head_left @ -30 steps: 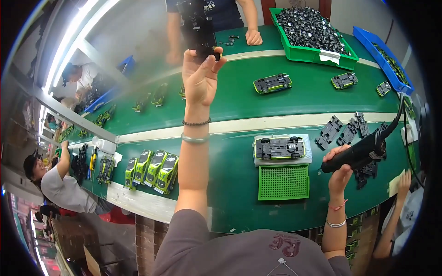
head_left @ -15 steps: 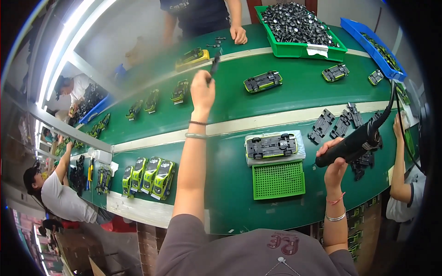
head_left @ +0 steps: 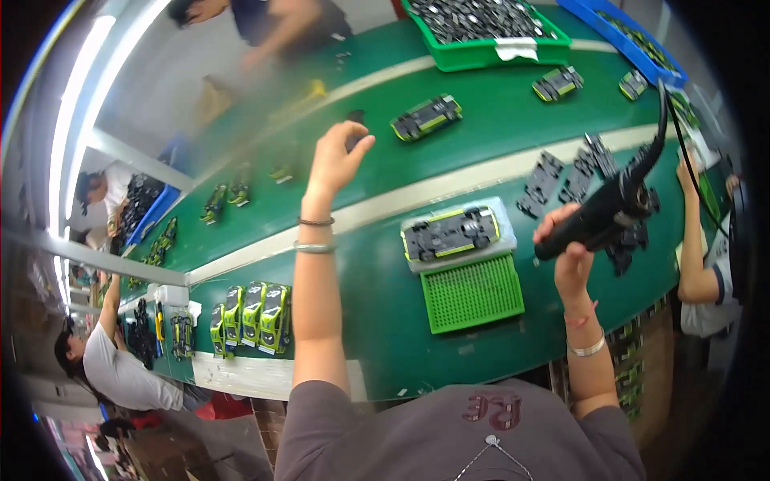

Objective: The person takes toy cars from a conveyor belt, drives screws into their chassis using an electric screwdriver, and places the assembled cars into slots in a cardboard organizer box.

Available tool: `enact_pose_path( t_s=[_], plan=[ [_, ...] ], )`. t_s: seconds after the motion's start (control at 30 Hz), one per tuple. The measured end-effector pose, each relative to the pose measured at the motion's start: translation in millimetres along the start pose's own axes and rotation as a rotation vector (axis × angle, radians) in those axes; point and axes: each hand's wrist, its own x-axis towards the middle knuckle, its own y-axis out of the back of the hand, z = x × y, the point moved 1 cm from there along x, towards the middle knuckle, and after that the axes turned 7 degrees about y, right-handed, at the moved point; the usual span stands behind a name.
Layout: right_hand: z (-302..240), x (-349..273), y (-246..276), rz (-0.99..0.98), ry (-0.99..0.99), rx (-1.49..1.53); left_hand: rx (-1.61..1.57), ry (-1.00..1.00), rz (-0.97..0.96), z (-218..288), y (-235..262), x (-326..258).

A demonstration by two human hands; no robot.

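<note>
My left hand (head_left: 335, 158) is stretched out over the far belt, thumb and fingers closed on a small dark part (head_left: 355, 120), mostly hidden by the hand. In my right hand (head_left: 571, 260) is a black electric screwdriver (head_left: 589, 228), held over the near worktop with its cable running up. Left of it, an upside-down toy car (head_left: 451, 234), black underside up with a green rim, lies on a pale pad (head_left: 504, 215). A green perforated basket (head_left: 473, 295) sits just in front of the pad. Black car chassis plates (head_left: 541, 183) lie loose beyond the screwdriver.
Upside-down toy cars (head_left: 427, 118) lie along the green belt (head_left: 481, 112). Green-and-black cars (head_left: 253, 313) stand in a row at left. A green crate (head_left: 473, 58) of black parts and a blue bin (head_left: 634, 48) stand at the back. Co-workers are across the belt and at both sides.
My left hand has turned, and the dark part now shows less. The whole view has shifted and tilted. The person opposite leans further left. My right hand still holds the screwdriver.
</note>
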Motion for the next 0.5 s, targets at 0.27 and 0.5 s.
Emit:
enact_pose_path(
  t_s=[0.27,0.5],
  plan=[
    [1.7,-2.4,-0.2,0.034,-0.068,0.013,-0.043,-0.287,-0.385,109.4,-29.0,-79.1],
    [7.8,-5.8,-1.4,0.075,-0.094,0.002,-0.017,-0.344,-0.418,106.7,-43.1,-100.2]
  ],
)
